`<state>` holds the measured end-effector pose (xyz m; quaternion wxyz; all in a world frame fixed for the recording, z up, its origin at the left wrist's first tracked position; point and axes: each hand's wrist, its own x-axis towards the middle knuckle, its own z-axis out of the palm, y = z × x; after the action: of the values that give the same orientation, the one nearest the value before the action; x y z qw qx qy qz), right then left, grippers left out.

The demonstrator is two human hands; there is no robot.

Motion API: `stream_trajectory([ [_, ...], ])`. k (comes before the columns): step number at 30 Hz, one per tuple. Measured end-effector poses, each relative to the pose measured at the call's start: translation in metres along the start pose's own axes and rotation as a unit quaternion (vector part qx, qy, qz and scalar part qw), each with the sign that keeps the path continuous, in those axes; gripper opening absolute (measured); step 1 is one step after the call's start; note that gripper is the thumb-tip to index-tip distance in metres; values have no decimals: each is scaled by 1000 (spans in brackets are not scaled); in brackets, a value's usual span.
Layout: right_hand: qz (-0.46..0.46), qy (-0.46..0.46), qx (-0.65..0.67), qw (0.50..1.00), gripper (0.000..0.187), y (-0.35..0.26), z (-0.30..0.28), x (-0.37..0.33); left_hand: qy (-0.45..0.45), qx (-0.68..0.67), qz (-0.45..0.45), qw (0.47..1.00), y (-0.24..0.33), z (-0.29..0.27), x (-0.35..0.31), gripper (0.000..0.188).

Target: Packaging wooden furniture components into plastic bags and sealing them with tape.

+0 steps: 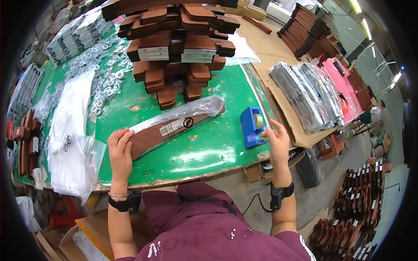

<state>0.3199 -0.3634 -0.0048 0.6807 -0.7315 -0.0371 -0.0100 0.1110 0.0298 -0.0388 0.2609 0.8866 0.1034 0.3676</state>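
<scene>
Two hands are in my view. Left of centre, the left hand (120,150) bunches its fingers at the bagged panel (152,140), mid-frame. Right of centre, the right hand (278,141) curls beside the dispenser (248,127); I cannot tell whether either pinches. Bare table (202,158) separates panel from front edge; the stack (154,77) bounds upper centre.

Ceiling lights (367,29); apparently a red stool (64,220)
</scene>
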Motion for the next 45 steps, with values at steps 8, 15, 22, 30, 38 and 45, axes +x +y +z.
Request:
stream_trajectory([
  [8, -54, -21, -378, 924, 54, -5, 12, 20, -5, 7, 0, 1000, -2, 1, 1, 27],
  [15, -96, -24, -405, 909, 40, -3, 12, 13, -12, -2, -7, 1000, -2, 1, 1, 28],
  [22, -122, 16, -332, 935, 32, -16, 7, 4, -21, -18, -20, 999, -4, 1, 4, 29],
  [30, -65, 29, -105, 992, 22, -27, -2, -9, -20, -18, -21, 999, -2, -1, 4, 28],
  [38, -24, 34, 25, 999, 20, -34, -9, -37, -14, -14, -10, 1000, -1, -2, 3, 28],
  [45, 101, 42, 117, 987, 29, 7, -15, -73, -12, -2, 0, 1000, 0, 0, 3, 28],
])
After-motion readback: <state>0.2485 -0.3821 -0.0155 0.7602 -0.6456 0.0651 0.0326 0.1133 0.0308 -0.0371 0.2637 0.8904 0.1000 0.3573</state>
